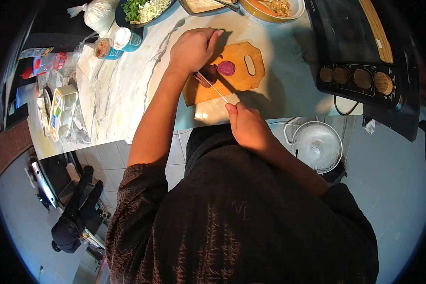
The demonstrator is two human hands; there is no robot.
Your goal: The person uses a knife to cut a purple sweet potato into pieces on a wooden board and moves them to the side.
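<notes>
A wooden cutting board (246,85) lies near the counter's front edge. On it are a round purple slice (226,68) and a dark reddish piece of food (206,79). My left hand (191,47) is over the board's upper left, fingers curled and partly hidden; what it holds I cannot make out. Close to the front edge, my right hand (246,120) pinches the lower end of a thin pale strip (214,88). This strip slants up across the dark piece toward my left wrist; whether it is a blade edge or a string is unclear.
Behind are a plate of chopped greens (144,12), a tray (203,5) and a bowl of shredded food (272,9). Jars (126,39), a bag (99,18) and an egg carton (64,111) are left. A black stove (359,61) stands right; a person (73,222) is lower left.
</notes>
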